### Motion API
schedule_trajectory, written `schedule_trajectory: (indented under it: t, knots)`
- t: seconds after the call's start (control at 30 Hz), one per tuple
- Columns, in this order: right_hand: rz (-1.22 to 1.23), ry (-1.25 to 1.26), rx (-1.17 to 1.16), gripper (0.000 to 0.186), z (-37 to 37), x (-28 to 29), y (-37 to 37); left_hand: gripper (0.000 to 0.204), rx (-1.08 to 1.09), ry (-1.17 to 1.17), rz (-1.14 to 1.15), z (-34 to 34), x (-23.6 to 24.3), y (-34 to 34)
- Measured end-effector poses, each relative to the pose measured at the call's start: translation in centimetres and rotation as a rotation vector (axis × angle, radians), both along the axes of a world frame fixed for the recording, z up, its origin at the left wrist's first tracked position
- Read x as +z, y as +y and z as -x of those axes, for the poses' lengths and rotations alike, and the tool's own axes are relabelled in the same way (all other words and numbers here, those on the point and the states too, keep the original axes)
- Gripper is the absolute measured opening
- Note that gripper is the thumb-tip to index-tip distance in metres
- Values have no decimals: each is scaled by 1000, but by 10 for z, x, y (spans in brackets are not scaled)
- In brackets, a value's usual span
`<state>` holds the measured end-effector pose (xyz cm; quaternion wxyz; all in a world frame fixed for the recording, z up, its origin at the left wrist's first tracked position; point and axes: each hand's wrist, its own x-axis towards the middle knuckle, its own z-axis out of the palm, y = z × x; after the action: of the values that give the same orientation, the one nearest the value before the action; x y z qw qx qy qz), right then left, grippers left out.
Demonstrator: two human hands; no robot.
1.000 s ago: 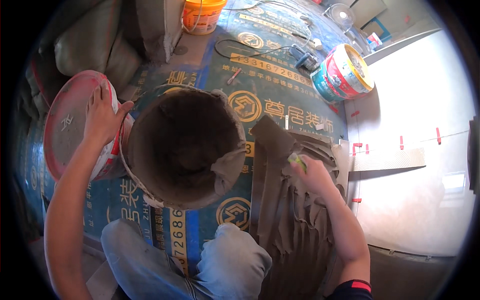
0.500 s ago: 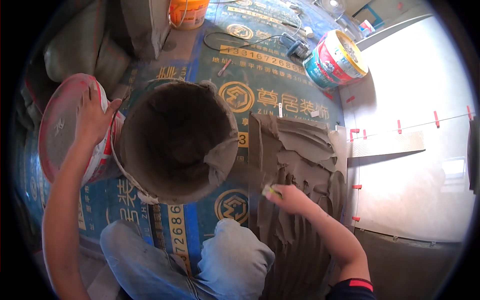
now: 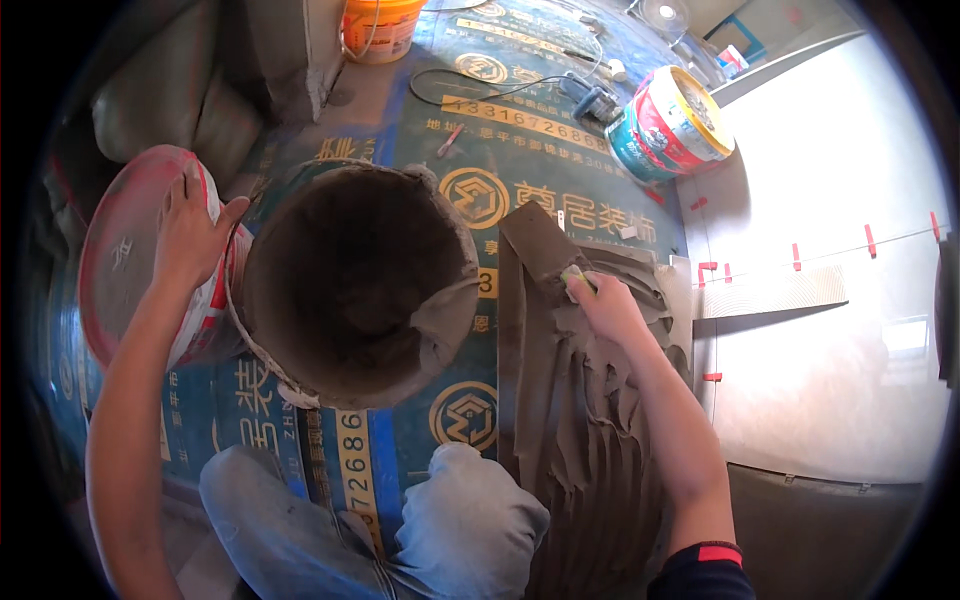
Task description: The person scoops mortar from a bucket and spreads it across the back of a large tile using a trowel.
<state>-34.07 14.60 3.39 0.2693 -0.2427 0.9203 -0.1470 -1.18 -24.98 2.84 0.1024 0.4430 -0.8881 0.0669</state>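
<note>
My right hand [image 3: 603,305] grips the light green handle of a trowel [image 3: 537,238]. The flat, mortar-smeared blade lies over the far left corner of a rectangular tile [image 3: 510,345], which carries a thick coat of ridged grey mortar [image 3: 600,420]. My left hand [image 3: 190,235] rests with its fingers extended over the top and near rim of a red-and-white pail [image 3: 122,275] with a greyish round top. Between both hands stands a large mortar-caked bucket [image 3: 285,260], its deep inside dark and a lump of mortar clinging to its right wall.
Printed blue-green floor sheeting [image 3: 420,140] lies beneath. A red, teal and yellow bucket [image 3: 668,125] stands far right beside a corded power tool [image 3: 597,102]. Pale tiles [image 3: 820,390] with red clips [image 3: 797,255] stretch along the right. An orange pail [image 3: 385,30] and sacks [image 3: 165,90] stand behind.
My right hand has moved the trowel away from me and slightly right, from beside the bucket to the tile's far end. A smoother mortar strip now shows along the tile's left. The left hand stays put.
</note>
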Motion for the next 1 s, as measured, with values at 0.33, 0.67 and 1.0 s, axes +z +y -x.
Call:
schedule_trajectory:
  t: [0.33,0.67,1.0]
  knots:
    - [111,433,-9,38,-2,1,31,89,30,-14,-24,-1,4,0]
    - [43,262,-2,41,-30,-26,89,83,69,-15,-112,-1,5,-12]
    - [346,-287,-607,40,2,7,110,84,48,-30,-31,-6,-7,-14]
